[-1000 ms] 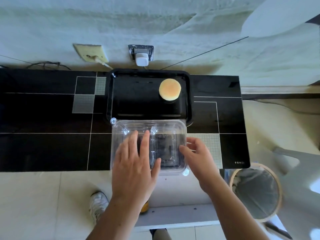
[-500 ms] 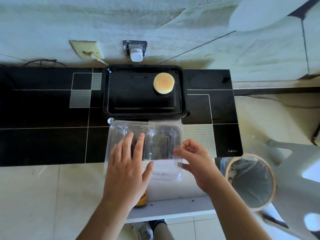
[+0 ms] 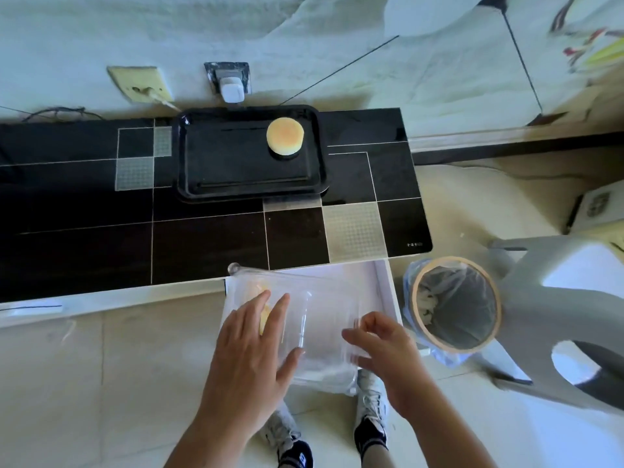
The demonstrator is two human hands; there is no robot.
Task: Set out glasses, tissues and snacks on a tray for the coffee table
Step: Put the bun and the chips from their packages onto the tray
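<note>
Clear clamshell box [image 3: 314, 329] held just off the desk [image 3: 209, 241], below the tray [image 3: 250, 184]: left hand [image 3: 250, 356] flat on top, right hand [image 3: 381, 352] pinching its edge, apparently steadying it.

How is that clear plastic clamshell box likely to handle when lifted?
The clear clamshell box looks thin-walled, so it probably flexes under the left hand and right hand. With seemingly little inside, it is likely light. Its glossy surface may be slippery.
</note>
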